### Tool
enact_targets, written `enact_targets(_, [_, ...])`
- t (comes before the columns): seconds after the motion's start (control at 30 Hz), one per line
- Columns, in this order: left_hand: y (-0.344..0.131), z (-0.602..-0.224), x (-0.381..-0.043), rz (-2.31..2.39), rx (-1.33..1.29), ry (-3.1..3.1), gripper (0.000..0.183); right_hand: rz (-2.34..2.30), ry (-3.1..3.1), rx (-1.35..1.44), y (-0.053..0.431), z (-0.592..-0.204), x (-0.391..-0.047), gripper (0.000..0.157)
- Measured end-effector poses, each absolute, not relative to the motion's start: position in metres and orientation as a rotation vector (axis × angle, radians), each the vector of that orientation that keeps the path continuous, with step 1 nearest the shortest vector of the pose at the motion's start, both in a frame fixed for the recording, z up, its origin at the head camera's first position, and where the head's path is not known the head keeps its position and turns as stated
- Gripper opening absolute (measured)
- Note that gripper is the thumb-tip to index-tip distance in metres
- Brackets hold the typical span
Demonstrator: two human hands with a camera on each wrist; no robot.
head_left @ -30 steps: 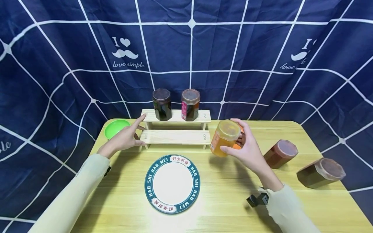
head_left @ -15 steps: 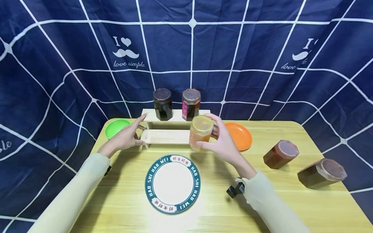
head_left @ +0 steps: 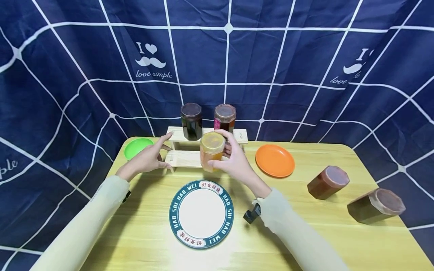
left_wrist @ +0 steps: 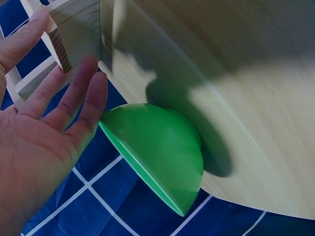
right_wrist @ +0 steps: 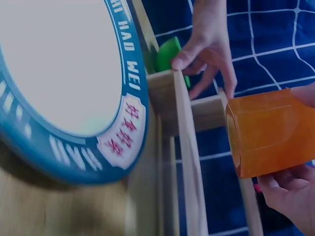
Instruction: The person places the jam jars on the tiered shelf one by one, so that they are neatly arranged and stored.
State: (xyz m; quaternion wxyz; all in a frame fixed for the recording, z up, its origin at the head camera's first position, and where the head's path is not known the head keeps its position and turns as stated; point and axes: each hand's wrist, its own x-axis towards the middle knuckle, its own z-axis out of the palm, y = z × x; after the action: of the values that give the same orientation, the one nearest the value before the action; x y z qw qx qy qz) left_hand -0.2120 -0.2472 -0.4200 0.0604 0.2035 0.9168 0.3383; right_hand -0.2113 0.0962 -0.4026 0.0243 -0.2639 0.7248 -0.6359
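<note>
Amber jar (head_left: pixel 211 152) sits in right hand (head_left: pixel 230 160), thumb and fingers curled round its sides. Long axis near vertical, lid up, jar at lower shelf (head_left: pixel 181 159) of wooden rack (head_left: pixel 240 134), base seemingly clear of board. Left hand (head_left: pixel 147 158), fingers extended, touches rack's left end; jar lies to its right, right hand nearest. Jar looks faceted, glossy, translucent orange, yellowish lid.

Smooth, pale wood with visible grain forms the rack (head_left: pixel 185 158) at the centre of the head view; the wooden tabletop (head_left: pixel 142 237) below has a soft shine. The amber jar (head_left: pixel 211 149), mid-frame, is smooth and translucent. The green bowl (head_left: pixel 137 147), centre left, and orange plate (head_left: pixel 275 161), right of centre, look like smooth plastic. Creased blue cloth (head_left: pixel 254 56) fills the top.
</note>
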Motion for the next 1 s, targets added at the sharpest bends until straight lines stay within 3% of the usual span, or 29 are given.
enact_targets(1.0, [-0.248, -0.424, -0.212, 1.016, 0.596, 2.78, 0.113, -1.927, 2.153, -0.744, 0.015, -0.427, -0.23, 0.097])
